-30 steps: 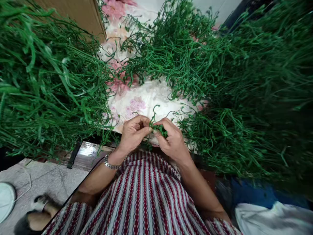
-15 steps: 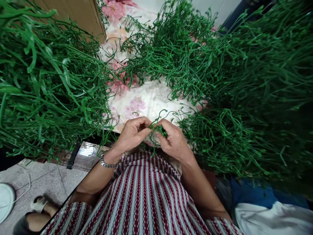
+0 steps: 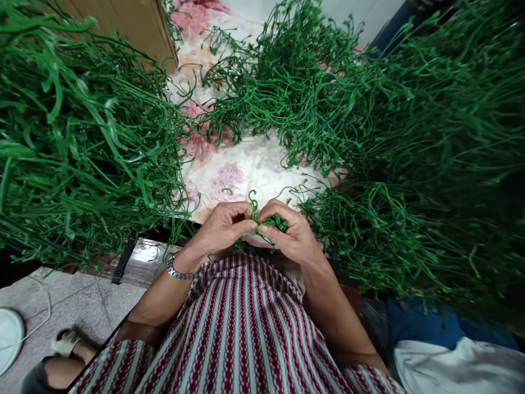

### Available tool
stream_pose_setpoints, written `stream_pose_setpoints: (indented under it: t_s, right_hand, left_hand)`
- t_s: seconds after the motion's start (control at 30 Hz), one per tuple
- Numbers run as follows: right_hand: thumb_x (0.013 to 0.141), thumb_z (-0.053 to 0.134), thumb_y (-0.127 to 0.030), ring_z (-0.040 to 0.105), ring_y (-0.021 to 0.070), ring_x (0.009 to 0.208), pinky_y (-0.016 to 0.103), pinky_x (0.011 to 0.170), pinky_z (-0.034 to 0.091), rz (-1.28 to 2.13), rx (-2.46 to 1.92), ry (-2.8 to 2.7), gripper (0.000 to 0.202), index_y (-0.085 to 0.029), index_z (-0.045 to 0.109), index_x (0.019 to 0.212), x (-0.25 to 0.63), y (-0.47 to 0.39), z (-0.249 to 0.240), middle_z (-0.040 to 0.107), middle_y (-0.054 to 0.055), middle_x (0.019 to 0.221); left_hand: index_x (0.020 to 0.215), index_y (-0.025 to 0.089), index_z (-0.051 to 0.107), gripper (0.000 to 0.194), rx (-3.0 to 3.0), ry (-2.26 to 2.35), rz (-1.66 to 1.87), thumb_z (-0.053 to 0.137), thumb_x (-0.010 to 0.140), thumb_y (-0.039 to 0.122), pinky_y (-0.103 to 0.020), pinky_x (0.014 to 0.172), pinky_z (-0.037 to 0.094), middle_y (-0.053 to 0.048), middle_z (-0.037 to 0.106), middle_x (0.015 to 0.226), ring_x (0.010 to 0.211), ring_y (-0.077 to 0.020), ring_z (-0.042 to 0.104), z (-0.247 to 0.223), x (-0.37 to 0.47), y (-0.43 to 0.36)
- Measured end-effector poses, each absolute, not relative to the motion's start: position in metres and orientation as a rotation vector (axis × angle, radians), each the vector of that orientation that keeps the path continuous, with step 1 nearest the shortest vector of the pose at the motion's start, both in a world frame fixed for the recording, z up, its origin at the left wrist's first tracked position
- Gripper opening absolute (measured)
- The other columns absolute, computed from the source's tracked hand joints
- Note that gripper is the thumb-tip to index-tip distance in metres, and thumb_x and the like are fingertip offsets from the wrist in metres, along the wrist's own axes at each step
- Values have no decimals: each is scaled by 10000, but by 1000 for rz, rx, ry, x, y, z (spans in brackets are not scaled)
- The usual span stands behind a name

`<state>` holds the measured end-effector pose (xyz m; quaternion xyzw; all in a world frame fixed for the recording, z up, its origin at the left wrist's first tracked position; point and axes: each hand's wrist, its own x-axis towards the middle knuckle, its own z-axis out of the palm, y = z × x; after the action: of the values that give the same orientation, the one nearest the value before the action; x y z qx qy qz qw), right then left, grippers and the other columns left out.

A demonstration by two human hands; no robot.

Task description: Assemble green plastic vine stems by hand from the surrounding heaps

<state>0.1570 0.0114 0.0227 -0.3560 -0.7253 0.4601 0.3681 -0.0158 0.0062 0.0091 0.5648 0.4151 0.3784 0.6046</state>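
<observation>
My left hand (image 3: 223, 227) and my right hand (image 3: 296, 234) meet over the table's near edge, thumbs almost touching. Between thumb and finger, the left pinches a thin, curly green plant stem (image 3: 254, 203), plastic-looking, whose hooked end sticks up. The right hand is closed around a small bunch of green sprigs (image 3: 278, 221), and its thumb and finger press at the same stem. Exactly where the stem joins the bunch is hidden by the fingers.
A large pile of flat green stems (image 3: 82, 142) lies at left, before a cardboard box (image 3: 127, 27). Thinner budded stems (image 3: 320, 98) spread across the back and right. Beneath is a flowered tablecloth (image 3: 254, 158). A person's sandalled foot (image 3: 68, 342) shows at lower left.
Both hands have dipped slightly, and the right thumb has come in against the left thumb. The stem's free end has swung left and now stands more upright.
</observation>
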Motion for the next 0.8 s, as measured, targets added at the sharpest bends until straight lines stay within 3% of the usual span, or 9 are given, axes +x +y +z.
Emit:
stream_pose_setpoints:
  t_s: [0.13, 0.3, 0.57, 0.7, 0.8]
  right_hand:
    - [826, 520, -187, 540, 115, 755, 223, 692, 403, 1128, -993, -1968, 19, -170, 512, 827, 158, 10, 24, 554, 13, 795]
    - [791, 472, -85, 520, 116, 694, 218, 641, 382, 817, -1150, -2186, 132, -183, 460, 879, 156, 3, 30, 546, 6, 772]
    - [790, 437, -104, 542, 171, 781, 269, 701, 420, 670, -1176, -2266, 236, -182, 392, 1008, 152, 0, 31, 557, 59, 868]
    - [683, 403, -33, 508, 203, 769, 303, 686, 399, 466, -1286, -2408, 275, -161, 452, 921, 151, -2, 36, 535, 85, 826]
    - [641, 399, -28, 477, 175, 683, 283, 626, 361, 546, -1262, -2476, 230, -163, 478, 809, 154, 1, 41, 517, 56, 739]
  left_hand:
    - [612, 139, 480, 144, 1325, 987, 834, 558, 729, 167, -203, 547, 294, 42, 418, 570, 566, -79, 365, 15, -16, 6]
    - [596, 144, 440, 166, 1291, 978, 789, 558, 712, 157, -196, 513, 266, 52, 365, 557, 541, -69, 338, 18, -16, 6]
    - [621, 139, 462, 316, 1155, 886, 816, 609, 740, 392, -194, 455, 203, 54, 328, 561, 490, -52, 253, 10, -15, 11]
    - [559, 141, 437, 399, 1156, 887, 814, 614, 721, 460, -199, 440, 183, 59, 313, 523, 471, -48, 233, 11, -12, 12]
    - [519, 146, 420, 430, 1131, 863, 806, 628, 700, 476, -202, 426, 180, 61, 297, 489, 451, -46, 234, 16, -10, 12]
